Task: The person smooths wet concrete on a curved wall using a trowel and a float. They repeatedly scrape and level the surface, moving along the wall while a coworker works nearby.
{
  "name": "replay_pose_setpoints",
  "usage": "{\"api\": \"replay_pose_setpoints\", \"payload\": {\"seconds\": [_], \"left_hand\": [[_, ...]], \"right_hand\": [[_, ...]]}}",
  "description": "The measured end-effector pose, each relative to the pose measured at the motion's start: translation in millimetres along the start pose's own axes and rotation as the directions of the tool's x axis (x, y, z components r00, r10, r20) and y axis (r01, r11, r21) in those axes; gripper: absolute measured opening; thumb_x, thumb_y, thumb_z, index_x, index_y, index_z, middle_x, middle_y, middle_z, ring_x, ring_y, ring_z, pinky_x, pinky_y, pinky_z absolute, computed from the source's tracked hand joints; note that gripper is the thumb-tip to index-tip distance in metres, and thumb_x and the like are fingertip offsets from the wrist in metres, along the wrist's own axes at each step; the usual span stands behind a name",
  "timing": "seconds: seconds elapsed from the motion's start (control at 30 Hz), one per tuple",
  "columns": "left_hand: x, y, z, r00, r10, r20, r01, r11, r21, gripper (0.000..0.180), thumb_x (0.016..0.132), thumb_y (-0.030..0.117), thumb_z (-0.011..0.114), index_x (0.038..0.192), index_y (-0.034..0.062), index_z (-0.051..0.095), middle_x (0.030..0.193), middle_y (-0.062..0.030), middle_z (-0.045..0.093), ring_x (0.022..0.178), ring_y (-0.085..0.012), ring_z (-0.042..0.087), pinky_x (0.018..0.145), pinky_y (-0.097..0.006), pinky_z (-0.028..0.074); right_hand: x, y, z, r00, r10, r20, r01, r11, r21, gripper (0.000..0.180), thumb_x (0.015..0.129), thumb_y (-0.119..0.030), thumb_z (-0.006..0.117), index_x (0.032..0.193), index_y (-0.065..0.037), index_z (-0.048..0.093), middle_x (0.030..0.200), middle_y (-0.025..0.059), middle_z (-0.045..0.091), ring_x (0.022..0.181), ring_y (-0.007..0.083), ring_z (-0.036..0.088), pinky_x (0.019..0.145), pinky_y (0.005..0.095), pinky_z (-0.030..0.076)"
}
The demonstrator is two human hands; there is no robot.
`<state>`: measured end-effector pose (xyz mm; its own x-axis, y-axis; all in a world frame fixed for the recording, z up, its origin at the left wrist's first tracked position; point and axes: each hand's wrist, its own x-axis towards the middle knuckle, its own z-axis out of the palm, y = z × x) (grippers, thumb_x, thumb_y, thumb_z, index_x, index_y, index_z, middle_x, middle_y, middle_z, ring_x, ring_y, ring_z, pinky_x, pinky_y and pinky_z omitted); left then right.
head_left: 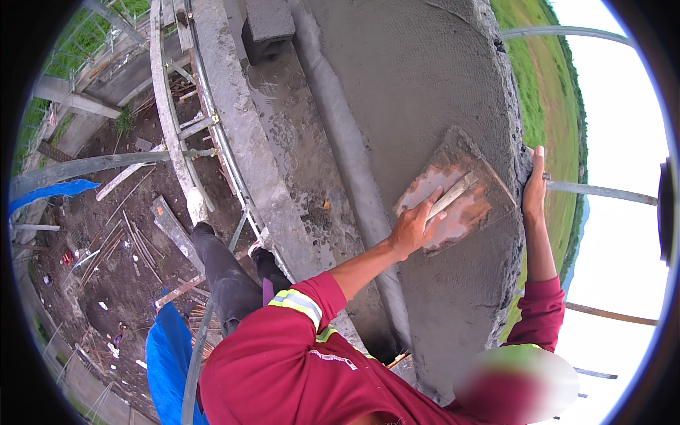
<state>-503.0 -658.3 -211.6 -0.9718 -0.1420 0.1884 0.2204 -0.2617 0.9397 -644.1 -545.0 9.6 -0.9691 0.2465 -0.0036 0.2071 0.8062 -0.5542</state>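
Observation:
My left hand [418,228] is closed round the pale handle of a flat rectangular plastering float [459,218]. The float's face is smeared grey with worn pinkish-orange patches, and it lies on a broad surface of wet grey mortar [397,78]. At the rough right-hand edge of that mortar, my right hand [536,188] rests against the outer side. Its fingers are stretched out along the edge, with no tool visible in it; the inner side of the palm is hidden. Both arms wear dark red sleeves, and reflective bands show on the left one.
Left of the mortar runs a wet, dirty channel [290,134], with a concrete block [269,25] at its far end. A ladder-like scaffold frame [166,106] stands over a deep drop to littered ground [106,283]. A blue tarp [166,361] hangs lower left. Metal poles [602,190] stick out at right.

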Motion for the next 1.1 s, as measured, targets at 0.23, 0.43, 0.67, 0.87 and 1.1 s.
{"api": "replay_pose_setpoints", "payload": {"seconds": [0.23,0.43,0.67,0.87,1.1], "left_hand": [[174,-70,-109,0.894,-0.169,-0.414,0.204,0.978,0.042,0.041,0.100,0.036,0.060,0.113,-0.0032,0.057,0.081,-0.0160,0.067,0.062,-0.0228,0.066,0.057,-0.038,0.052],[204,-141,-155,0.670,-0.681,-0.294,0.478,0.699,-0.532,0.034,0.098,0.030,0.062,0.106,-0.0027,0.057,0.067,-0.0058,0.056,0.045,-0.0158,0.052,0.042,-0.034,0.045],[123,-53,-77,0.905,-0.348,-0.244,0.291,0.926,-0.241,0.037,0.102,0.029,0.056,0.115,-0.0055,0.055,0.089,-0.0181,0.068,0.080,-0.0252,0.066,0.073,-0.041,0.052],[-8,-23,-7,0.987,-0.154,0.046,0.156,0.987,-0.040,0.053,0.103,0.032,0.056,0.140,-0.0026,0.043,0.140,-0.0256,0.056,0.125,-0.0418,0.058,0.096,-0.045,0.051],[-6,-85,-32,0.888,-0.422,-0.181,0.406,0.906,-0.117,0.051,0.103,0.043,0.054,0.134,0.0024,0.050,0.108,-0.0153,0.064,0.083,-0.0261,0.066,0.071,-0.038,0.053]], "right_hand": [[-1,-4,-1,0.999,0.036,0.025,-0.036,0.999,0.011,0.091,0.101,-0.067,0.034,0.144,0.012,0.044,0.144,0.0215,0.050,0.135,0.0272,0.047,0.117,0.0341,0.027],[-3,-10,-1,0.999,0.034,-0.001,-0.034,0.999,-0.042,0.089,0.101,-0.067,0.035,0.141,0.012,0.048,0.137,0.0201,0.056,0.129,0.0258,0.052,0.115,0.0337,0.030],[1,-2,-1,0.996,0.072,-0.046,-0.075,0.995,-0.069,0.099,0.097,-0.073,0.034,0.148,0.012,0.039,0.150,0.0232,0.044,0.141,0.0288,0.041,0.119,0.0350,0.023],[3,-2,-4,0.999,0.045,-0.027,-0.046,0.997,-0.061,0.094,0.100,-0.069,0.035,0.150,0.011,0.036,0.153,0.0219,0.042,0.144,0.0272,0.038,0.120,0.0337,0.022],[-1,-3,-1,0.994,0.108,-0.016,-0.107,0.994,0.016,0.093,0.100,-0.069,0.033,0.151,0.008,0.036,0.154,0.0192,0.042,0.145,0.0269,0.038,0.120,0.0353,0.022]]}}
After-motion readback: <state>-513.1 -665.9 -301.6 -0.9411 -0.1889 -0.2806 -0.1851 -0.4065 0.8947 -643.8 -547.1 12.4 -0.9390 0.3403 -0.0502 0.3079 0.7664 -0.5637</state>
